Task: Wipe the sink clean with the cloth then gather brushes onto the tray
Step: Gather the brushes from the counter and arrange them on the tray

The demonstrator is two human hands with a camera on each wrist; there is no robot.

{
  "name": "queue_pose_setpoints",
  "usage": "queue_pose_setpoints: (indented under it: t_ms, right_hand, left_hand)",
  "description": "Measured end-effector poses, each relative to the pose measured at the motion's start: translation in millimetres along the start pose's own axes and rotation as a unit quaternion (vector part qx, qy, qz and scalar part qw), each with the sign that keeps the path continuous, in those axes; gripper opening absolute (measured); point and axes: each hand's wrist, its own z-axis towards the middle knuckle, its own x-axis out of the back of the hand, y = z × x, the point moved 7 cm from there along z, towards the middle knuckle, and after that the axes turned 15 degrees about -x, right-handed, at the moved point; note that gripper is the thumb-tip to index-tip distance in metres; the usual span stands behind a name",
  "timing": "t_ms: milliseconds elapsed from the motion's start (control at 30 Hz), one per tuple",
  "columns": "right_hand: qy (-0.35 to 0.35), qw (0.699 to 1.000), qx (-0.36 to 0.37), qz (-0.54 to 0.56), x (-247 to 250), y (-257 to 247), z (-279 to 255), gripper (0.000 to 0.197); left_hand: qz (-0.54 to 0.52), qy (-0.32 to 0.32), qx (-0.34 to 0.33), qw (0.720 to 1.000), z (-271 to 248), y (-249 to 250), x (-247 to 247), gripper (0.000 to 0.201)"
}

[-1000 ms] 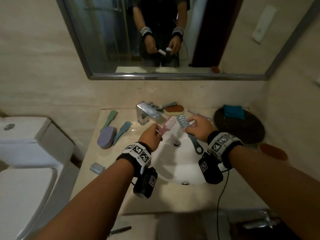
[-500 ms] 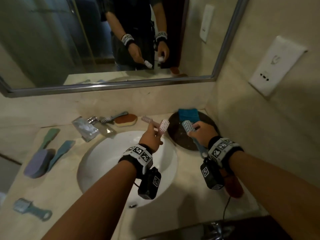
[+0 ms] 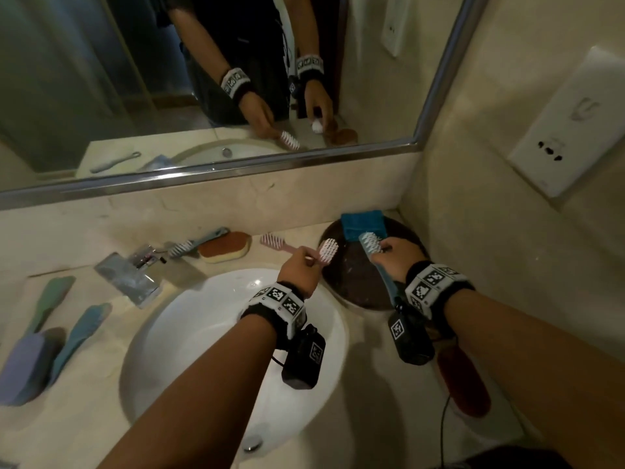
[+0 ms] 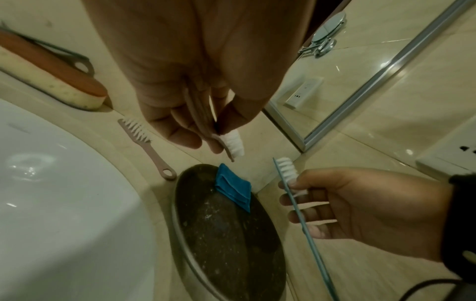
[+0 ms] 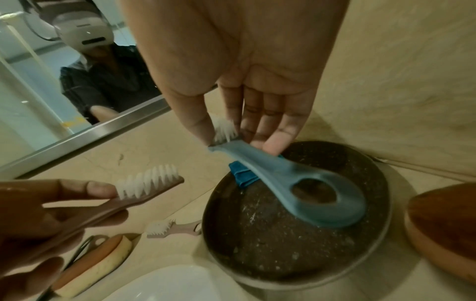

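My left hand (image 3: pixel 309 260) pinches a pink brush (image 3: pixel 328 250) by its handle, white bristles up, above the left rim of the dark round tray (image 3: pixel 355 282). My right hand (image 3: pixel 385 248) pinches a blue brush (image 3: pixel 370 243) near its head, over the tray; its looped handle (image 5: pixel 322 201) hangs toward my wrist. A folded blue cloth (image 3: pixel 363 225) lies on the tray's far side. In the left wrist view the pink brush (image 4: pixel 231 142) and the blue brush (image 4: pixel 288 175) hang above the tray (image 4: pixel 231 234). The white sink (image 3: pixel 189 333) is below my left forearm.
A second pink brush (image 3: pixel 274 242), an orange sponge (image 3: pixel 225 247) and a grey-blue brush (image 3: pixel 196 242) lie behind the sink, beside the faucet (image 3: pixel 132 275). Green, blue and purple brushes (image 3: pixel 50 336) lie at the counter's left. A red-brown object (image 3: pixel 463 384) sits under my right forearm.
Both hands have carried their brushes from above the sink rightward to over the dark tray. My head has turned right and come closer.
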Motion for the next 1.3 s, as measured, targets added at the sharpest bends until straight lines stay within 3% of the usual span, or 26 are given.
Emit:
queue_pose_setpoints:
  t_ms: [133, 233, 300, 533, 733, 1300]
  right_hand:
    - [-0.019, 1.000, -0.007, -0.009, -11, -10, 20, 0.019]
    - [-0.019, 0.999, -0.015, 0.021, -13, -11, 33, 0.032]
    - [-0.018, 0.999, -0.024, 0.042, -14, -12, 43, 0.039]
    - [-0.061, 0.995, -0.048, 0.068, -29, -14, 83, 0.042]
    - [-0.086, 0.994, -0.022, 0.058, -44, -21, 112, 0.045]
    - [-0.086, 0.991, -0.033, 0.101, -75, -25, 137, 0.038]
  left_hand:
    - [-0.014, -0.027, 0.013, 0.999, 23, -11, -10, 0.019]
    - [-0.044, -0.033, 0.036, 0.998, 34, -21, -19, 0.015]
    - [-0.053, -0.031, 0.040, 0.997, 43, -25, -21, 0.026]
    - [-0.044, -0.033, 0.071, 0.996, 76, -38, -35, 0.040]
    - [-0.011, -0.037, 0.091, 0.995, 97, -57, -49, 0.050]
    - [-0.001, -0.039, 0.081, 0.996, 112, -76, -63, 0.043]
